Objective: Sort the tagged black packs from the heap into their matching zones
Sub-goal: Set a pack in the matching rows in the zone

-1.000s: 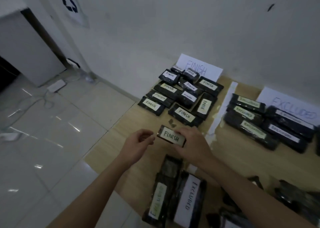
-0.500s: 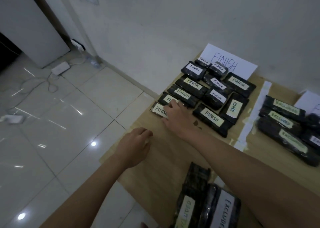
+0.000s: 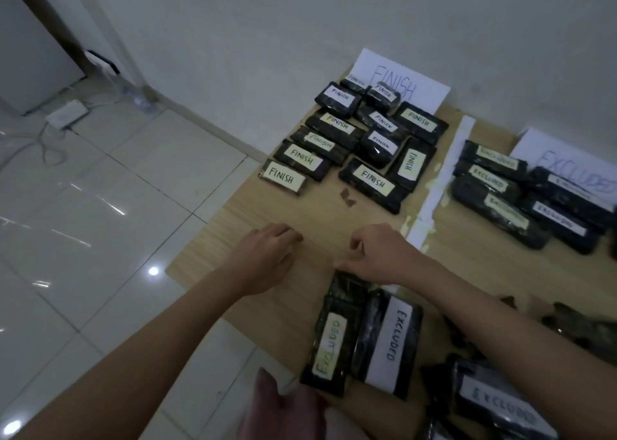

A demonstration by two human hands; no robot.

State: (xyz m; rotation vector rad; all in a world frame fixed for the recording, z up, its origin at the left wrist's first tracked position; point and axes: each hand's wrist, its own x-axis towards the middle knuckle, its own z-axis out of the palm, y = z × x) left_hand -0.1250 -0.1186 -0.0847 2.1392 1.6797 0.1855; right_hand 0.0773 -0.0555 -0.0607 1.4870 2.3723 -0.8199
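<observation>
Both hands are empty now. Left hand (image 3: 267,256) hangs over the bare board (image 3: 233,219) in the middle of the frame, fingers loosely curled and holding nothing. Right hand (image 3: 380,252) is just beside it, fingers bent down, and its fingertips seem to reach the top end of a pack (image 3: 347,286) below; I cannot tell if they already pinch it or only touch it.

At the upper middle, the FINISH sign (image 3: 420,85) leans on the wall and the FINISH packs (image 3: 370,179) lie before it in rows, about a dozen. The nearest one (image 3: 283,179) lies at the left edge of this group. A white strip (image 3: 440,172) divides this zone from the right one, where the EXCLUDED sign (image 3: 567,159) stands with several EXCLUDED packs (image 3: 500,206).

I judge the task is more than half done. What is left is the heap at the bottom of the frame: two packs tagged EXCLUDED, a yellow-tagged one (image 3: 329,349) and a white-tagged one (image 3: 390,342), one more (image 3: 500,406) at the lower right, and some dark pieces whose tags I cannot read. The readable ones must go to the right zone.
</observation>
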